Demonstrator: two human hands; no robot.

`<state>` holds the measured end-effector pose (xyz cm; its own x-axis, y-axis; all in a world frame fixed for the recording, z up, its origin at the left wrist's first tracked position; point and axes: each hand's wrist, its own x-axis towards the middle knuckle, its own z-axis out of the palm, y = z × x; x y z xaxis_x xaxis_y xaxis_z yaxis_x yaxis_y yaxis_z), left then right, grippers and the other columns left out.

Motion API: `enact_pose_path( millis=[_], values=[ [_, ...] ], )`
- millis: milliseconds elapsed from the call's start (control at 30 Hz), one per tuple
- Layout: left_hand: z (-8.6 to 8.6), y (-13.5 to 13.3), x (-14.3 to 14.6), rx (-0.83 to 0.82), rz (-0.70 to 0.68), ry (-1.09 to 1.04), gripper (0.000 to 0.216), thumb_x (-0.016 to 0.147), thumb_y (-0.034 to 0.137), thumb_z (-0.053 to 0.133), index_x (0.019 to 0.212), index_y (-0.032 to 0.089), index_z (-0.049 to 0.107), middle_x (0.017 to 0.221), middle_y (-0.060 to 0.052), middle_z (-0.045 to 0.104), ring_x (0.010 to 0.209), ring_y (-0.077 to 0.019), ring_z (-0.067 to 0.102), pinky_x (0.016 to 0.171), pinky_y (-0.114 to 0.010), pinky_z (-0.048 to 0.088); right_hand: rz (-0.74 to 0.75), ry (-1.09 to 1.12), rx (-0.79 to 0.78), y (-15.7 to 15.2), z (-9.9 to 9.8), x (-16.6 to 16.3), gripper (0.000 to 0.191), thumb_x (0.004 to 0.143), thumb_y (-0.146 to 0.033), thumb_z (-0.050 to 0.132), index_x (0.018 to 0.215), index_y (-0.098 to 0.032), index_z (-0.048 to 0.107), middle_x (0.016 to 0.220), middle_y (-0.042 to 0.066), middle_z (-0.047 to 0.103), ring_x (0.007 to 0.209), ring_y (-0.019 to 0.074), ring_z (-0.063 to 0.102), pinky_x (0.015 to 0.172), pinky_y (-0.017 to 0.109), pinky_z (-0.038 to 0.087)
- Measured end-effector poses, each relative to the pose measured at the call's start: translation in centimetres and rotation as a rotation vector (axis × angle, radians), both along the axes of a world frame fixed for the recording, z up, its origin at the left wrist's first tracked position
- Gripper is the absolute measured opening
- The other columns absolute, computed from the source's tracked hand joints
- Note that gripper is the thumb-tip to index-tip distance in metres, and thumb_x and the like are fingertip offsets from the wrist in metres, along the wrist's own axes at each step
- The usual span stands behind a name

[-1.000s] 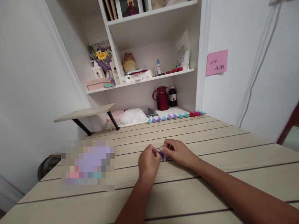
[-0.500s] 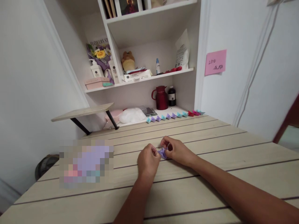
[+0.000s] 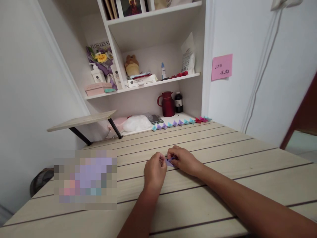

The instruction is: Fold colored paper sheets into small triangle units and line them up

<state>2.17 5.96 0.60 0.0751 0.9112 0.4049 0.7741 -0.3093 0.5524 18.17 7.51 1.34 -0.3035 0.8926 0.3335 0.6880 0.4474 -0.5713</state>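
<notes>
A small piece of folded purple paper (image 3: pixel 169 162) lies between my two hands, low over the middle of the wooden table (image 3: pixel 198 205). My left hand (image 3: pixel 155 168) pinches its left side, fingers curled. From the right, my right hand (image 3: pixel 183 160) grips the other side with thumb and fingers closed, covering much of the paper. Along the table's back edge runs a row of small folded paper boats (image 3: pixel 174 123) in light blue, purple, red and pink.
To the left, a blurred-out patch (image 3: pixel 89 178) hides something purple on the table. A raised wooden stand (image 3: pixel 84 120) on black legs is at the back left. Behind the row stand a red jug (image 3: pixel 168 105), a dark bottle (image 3: pixel 178 102) and a white fluffy bundle (image 3: pixel 137 123).
My right hand has closed in around the purple paper, which now shows less and looks flatter. The whole view has shifted slightly, so the surroundings sit further left.
</notes>
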Motion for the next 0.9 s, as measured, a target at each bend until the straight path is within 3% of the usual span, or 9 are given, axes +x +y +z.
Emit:
enact_pose_path(
  millis=[267,533,733,900],
  values=[
    [-0.59,0.22,-0.16,0.062,-0.155,0.015,0.031,0.076,0.008,0.051,0.098,0.028,0.059,0.095,0.002,0.059,0.071,-0.0103,0.057,0.069,-0.021,0.043,-0.081,-0.064,-0.034,0.3,0.22,0.27,0.013,0.072,-0.015,0.061,0.08,-0.022,0.068,0.088,0.002,0.067,0.079,0.0161,0.058,0.068,0.023,0.037],
    [-0.38,0.24,-0.28,0.005,-0.093,0.092,0.017,0.076,0.007,0.053,0.08,0.023,0.057,0.09,0.001,0.055,0.069,-0.0102,0.056,0.068,-0.022,0.042,-0.158,-0.068,-0.081,0.09,0.66,0.15,0.014,0.072,-0.021,0.061,0.08,-0.025,0.072,0.076,0.0,0.072,0.072,0.0167,0.061,0.06,0.023,0.035],
    [-0.49,0.25,-0.2,0.07,-0.189,0.03,0.038,0.074,0.001,0.046,0.102,0.026,0.052,0.108,-0.002,0.049,0.076,-0.0108,0.056,0.077,-0.026,0.044,-0.161,-0.067,-0.1,-0.21,0.85,0.13,0.013,0.072,-0.023,0.062,0.079,-0.024,0.073,0.074,0.0,0.072,0.069,0.016,0.061,0.058,0.023,0.034],
    [-0.28,0.16,-0.02,0.061,-0.207,0.115,0.032,0.072,-0.002,0.043,0.089,0.023,0.05,0.099,-0.003,0.053,0.088,-0.0158,0.054,0.077,-0.027,0.042,-0.148,-0.061,-0.106,-0.31,0.89,0.09,0.012,0.072,-0.024,0.063,0.078,-0.024,0.073,0.075,0.0,0.072,0.071,0.0161,0.062,0.058,0.023,0.035]
  ],
)
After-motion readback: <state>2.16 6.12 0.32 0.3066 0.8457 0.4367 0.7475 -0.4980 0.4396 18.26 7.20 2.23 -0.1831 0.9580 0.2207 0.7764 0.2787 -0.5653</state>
